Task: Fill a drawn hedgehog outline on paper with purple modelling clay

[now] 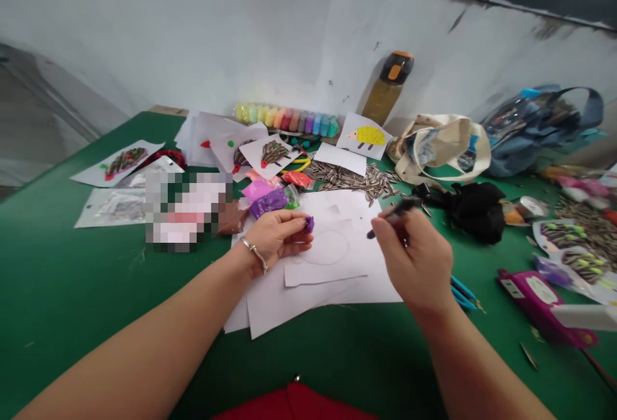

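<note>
My left hand [276, 235], with a bracelet at the wrist, pinches a small lump of purple clay [309, 223] between its fingertips. My right hand [415, 258] is closed round a black pen [393, 213] whose tip points down and left. Both hands hover over white paper sheets [332, 259]; the top sheet bears a faint drawn circle [326, 248]. A purple clay bag [268, 202] and a pink one [257, 188] lie just beyond my left hand.
A heap of sunflower seeds [351, 179] lies behind the sheets on the green table [72, 291]. A row of coloured clay packs [286, 118], a bottle [388, 89], a cloth bag [436, 144], a blue backpack [540, 121] and seed pictures [272, 153] stand further back. Teal scissors [463, 291] lie at right.
</note>
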`<state>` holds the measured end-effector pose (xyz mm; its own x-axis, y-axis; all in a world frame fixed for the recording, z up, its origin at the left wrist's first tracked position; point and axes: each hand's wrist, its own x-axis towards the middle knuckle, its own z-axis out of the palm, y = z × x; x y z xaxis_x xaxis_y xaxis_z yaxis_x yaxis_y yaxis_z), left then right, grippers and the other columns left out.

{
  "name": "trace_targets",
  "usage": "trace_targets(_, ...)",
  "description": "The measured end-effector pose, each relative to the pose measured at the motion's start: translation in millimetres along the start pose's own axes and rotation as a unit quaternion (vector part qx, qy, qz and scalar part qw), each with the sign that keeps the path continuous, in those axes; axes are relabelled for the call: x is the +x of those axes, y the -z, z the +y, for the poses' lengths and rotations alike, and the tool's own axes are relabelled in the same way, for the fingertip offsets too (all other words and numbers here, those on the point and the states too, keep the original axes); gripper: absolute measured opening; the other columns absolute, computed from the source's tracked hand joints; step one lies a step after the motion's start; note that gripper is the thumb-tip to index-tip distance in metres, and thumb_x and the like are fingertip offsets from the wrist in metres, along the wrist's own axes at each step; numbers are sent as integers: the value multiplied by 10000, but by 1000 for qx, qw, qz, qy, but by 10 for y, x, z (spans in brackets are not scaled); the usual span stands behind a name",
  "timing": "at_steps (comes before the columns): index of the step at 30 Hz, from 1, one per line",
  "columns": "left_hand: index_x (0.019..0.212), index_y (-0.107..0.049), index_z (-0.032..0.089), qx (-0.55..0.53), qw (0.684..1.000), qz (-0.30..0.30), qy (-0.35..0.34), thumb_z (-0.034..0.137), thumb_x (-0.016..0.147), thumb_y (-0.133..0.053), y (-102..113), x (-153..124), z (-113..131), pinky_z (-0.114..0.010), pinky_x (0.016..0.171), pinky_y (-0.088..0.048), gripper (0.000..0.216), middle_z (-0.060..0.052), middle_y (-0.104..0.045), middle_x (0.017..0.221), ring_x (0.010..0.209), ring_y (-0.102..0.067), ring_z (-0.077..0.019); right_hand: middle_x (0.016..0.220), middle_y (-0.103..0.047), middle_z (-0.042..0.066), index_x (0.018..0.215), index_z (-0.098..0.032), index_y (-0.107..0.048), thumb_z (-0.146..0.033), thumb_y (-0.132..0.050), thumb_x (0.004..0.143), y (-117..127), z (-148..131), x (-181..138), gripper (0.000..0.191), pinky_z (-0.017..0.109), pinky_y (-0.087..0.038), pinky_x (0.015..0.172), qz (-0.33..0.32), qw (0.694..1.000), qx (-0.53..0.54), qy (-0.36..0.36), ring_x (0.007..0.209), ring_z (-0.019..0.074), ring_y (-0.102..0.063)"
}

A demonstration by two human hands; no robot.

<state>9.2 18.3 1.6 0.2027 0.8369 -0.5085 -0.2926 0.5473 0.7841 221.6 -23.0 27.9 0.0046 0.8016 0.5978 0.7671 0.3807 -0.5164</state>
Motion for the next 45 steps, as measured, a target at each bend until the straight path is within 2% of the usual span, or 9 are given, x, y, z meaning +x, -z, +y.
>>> trace_targets(3, 871, -671, 118, -3, 1000, -2, -4, 101, 856, -606, 7, 26, -1, -290, 623, -599, 69, -57, -682, 701, 630, -686, -154, 629, -549, -45, 839, -223, -544, -321, -614, 858, 72, -115, -64, 122, 245, -415, 520, -53, 974, 182, -126, 514, 106, -502)
trace_targets(7, 880, -669, 113, 14, 1000, -4, -13, 105, 852, -613, 6, 40, -1, -278, 631, -597, 63, -55, -689, 717, 637, -693, -156, 559, -554, -69, 774, -225, -480, -288, -651, 820, -35, -110, -114, 187, 237, -432, 477, -167, 886, 359, -243, 461, 114, -547)
trace_targets(12, 862, -674, 115, 16, 1000, -5, -21, 108, 842, -623, 0, 44, -9, -277, 625, -595, 56, -47, -691, 710, 628, -695, -156, 660, -689, 36, 952, -171, -635, -343, -571, 857, -217, -1, -149, 207, 317, -511, 596, -262, 771, 476, -333, 586, 193, -667)
trace_targets(14, 858, -675, 119, 12, 999, 4, -30, 108, 835, -629, 4, 50, -11, -271, 616, -593, 53, -41, -688, 693, 623, -693, -153, 742, -706, 56, 965, -167, -651, -350, -589, 846, -274, 34, -165, 227, 328, -511, 652, -261, 749, 510, -331, 654, 196, -674)
trace_targets(23, 842, -693, 125, 37, 996, 21, -81, 183, 731, -755, 27, 147, -13, -286, 635, -590, 139, -36, -693, 702, 603, -677, -142, 634, -548, -47, 776, -203, -577, -291, -623, 810, -361, 63, -224, 106, 225, -379, 550, -210, 887, 305, -276, 563, 100, -488)
trace_targets(28, 811, -694, 128, 60, 993, 28, -94, 193, 704, -775, -73, 234, 9, -280, 641, -584, 149, -26, -686, 676, 589, -668, -134, 648, -545, -32, 788, -196, -580, -326, -593, 824, -279, -33, -306, 136, 236, -378, 549, -240, 889, 261, -290, 586, 120, -483)
trace_targets(38, 848, -711, 134, 45, 988, 15, -145, 263, 671, -795, -66, 164, 20, -304, 647, -586, 235, -22, -687, 735, 604, -661, -139, 678, -599, -22, 916, -215, -620, -355, -577, 874, -190, -53, -384, 152, 260, -464, 617, -133, 914, 252, -289, 645, 140, -576)
trace_targets(41, 842, -712, 132, 19, 989, 8, -144, 251, 669, -796, -21, 129, 83, -325, 680, -593, 226, -18, -679, 760, 624, -659, -136, 678, -641, -4, 1118, -217, -617, -374, -516, 913, -189, 19, -309, 277, 318, -508, 715, -118, 936, 229, -242, 747, 182, -650)
trace_targets(45, 801, -701, 126, -6, 992, 15, -121, 208, 683, -781, -13, 136, 126, -317, 657, -590, 164, -12, -665, 731, 601, -652, -129, 920, -705, 49, 1028, -224, -663, -367, -527, 900, -220, 73, -134, 235, 363, -496, 820, -145, 975, 108, -128, 853, 204, -659)
